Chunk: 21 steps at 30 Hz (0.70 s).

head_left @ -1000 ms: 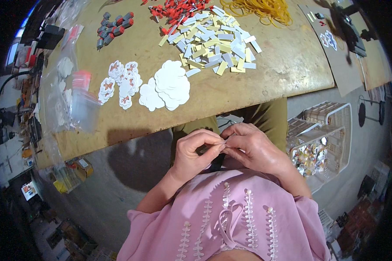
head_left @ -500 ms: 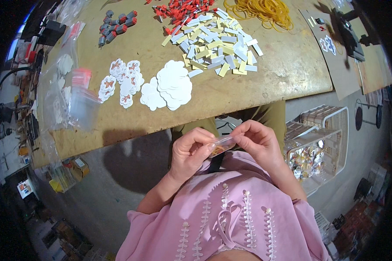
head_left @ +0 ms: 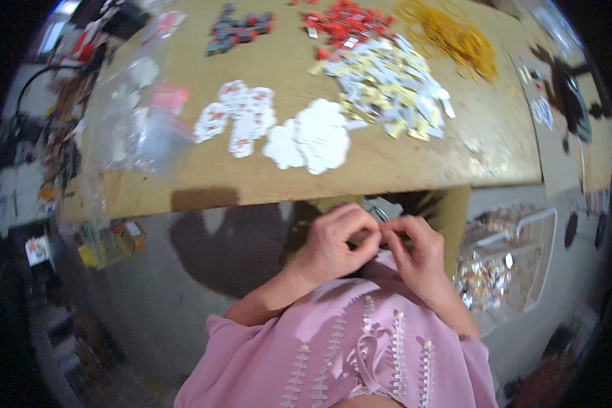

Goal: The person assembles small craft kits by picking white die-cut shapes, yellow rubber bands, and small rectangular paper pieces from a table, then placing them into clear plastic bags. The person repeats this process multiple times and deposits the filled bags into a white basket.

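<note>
My left hand (head_left: 342,239) and my right hand (head_left: 416,250) meet in front of my lap, just off the table's near edge. Thumb and fingers of each are pinched together, fingertips almost touching. The small clear plastic bag that lay between them is now mostly hidden by the fingers and blur. Nearest on the table are a pile of white scallop-edged cards (head_left: 323,136) and, left of it, small printed cut-out cards (head_left: 241,112). A heap of pale yellow and grey-white strips (head_left: 391,85) lies beyond to the right.
Red small parts (head_left: 353,26), grey-and-red pieces (head_left: 238,30) and yellow rubber bands (head_left: 455,41) lie farther back on the wooden table (head_left: 483,153). Clear plastic bags (head_left: 156,139) cover its left side. A white basket (head_left: 523,272) of small packets stands low on the right.
The view has shifted, so the table's things appear farther right. My hands have drawn closer together, and the bag with orange-yellow contents, plainly visible before, is now mostly covered.
</note>
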Available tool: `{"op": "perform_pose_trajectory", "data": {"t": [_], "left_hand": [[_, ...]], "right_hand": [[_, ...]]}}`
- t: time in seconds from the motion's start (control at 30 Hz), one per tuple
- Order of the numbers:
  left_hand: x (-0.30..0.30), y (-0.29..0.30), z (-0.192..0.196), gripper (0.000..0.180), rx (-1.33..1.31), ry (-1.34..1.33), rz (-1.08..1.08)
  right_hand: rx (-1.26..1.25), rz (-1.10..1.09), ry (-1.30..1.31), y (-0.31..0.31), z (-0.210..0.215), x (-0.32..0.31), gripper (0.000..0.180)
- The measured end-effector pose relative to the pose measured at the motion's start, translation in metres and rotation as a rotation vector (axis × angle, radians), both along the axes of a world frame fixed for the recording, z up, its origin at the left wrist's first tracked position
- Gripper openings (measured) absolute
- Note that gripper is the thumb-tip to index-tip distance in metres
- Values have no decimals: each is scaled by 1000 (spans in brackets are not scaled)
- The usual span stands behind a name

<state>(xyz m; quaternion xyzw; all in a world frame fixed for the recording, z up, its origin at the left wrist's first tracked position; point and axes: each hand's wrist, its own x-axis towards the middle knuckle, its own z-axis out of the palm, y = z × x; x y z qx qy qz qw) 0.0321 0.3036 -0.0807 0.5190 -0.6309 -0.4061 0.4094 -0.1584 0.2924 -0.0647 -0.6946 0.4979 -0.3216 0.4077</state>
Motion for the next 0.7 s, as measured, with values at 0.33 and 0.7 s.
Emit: {"op": "perform_pose_trajectory", "data": {"t": [0.33,0.7], "left_hand": [[40,14,23,10,-163,-97,-42],[244,-28,6,37,-402,-1165,652]], "right_hand": [[512,-124,-618,-3,-16,-64,5],[301,-274,985,58,-105,-407,20]]}}
